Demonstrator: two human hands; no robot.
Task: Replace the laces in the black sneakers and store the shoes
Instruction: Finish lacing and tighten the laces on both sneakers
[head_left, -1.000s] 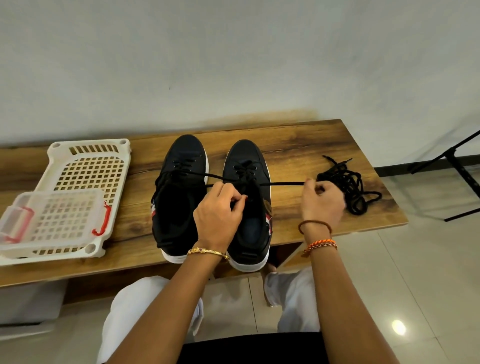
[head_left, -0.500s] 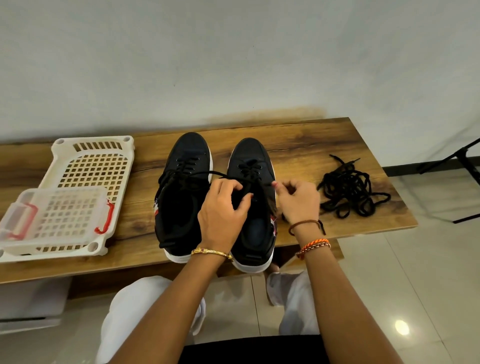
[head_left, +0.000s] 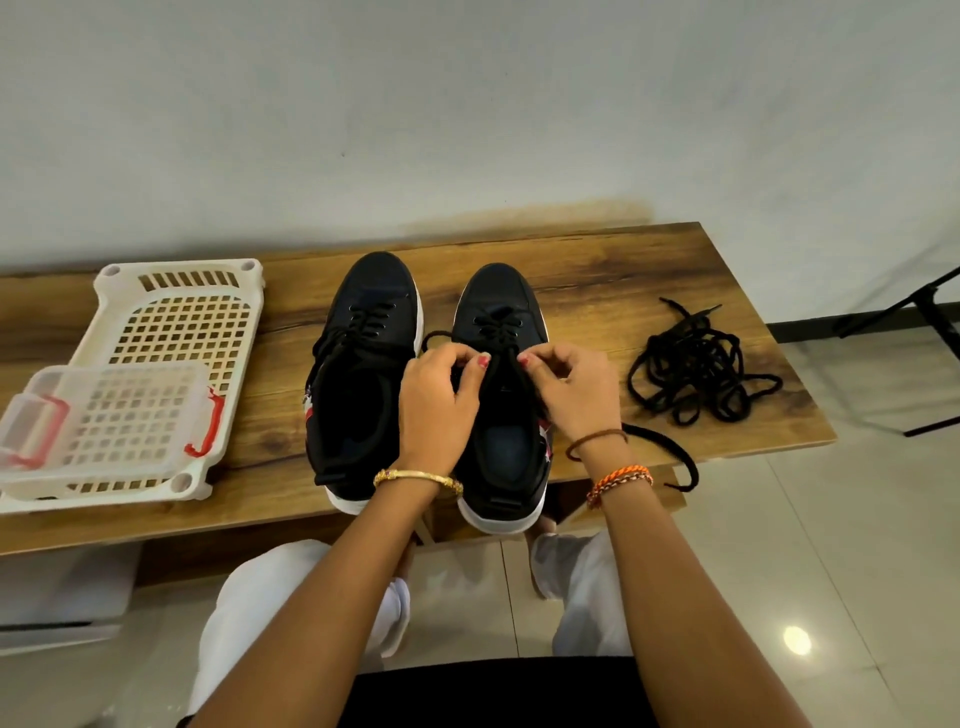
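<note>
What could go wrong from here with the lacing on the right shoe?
1. Both hands, left and right, pinch the lace at the right shoe; its free end trails over the table edge and could snag.
2. The spare lace pile looks tangled and could knot later.
3. Both heels overhang the front edge; a hard tug may tip a shoe off.

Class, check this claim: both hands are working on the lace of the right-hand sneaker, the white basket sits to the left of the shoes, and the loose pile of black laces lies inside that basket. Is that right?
Not quite. In the head view the loose pile of black laces lies on the wooden bench, right of the shoes, not inside the white basket. The rest holds: left hand and right hand work the right-hand sneaker.
</note>
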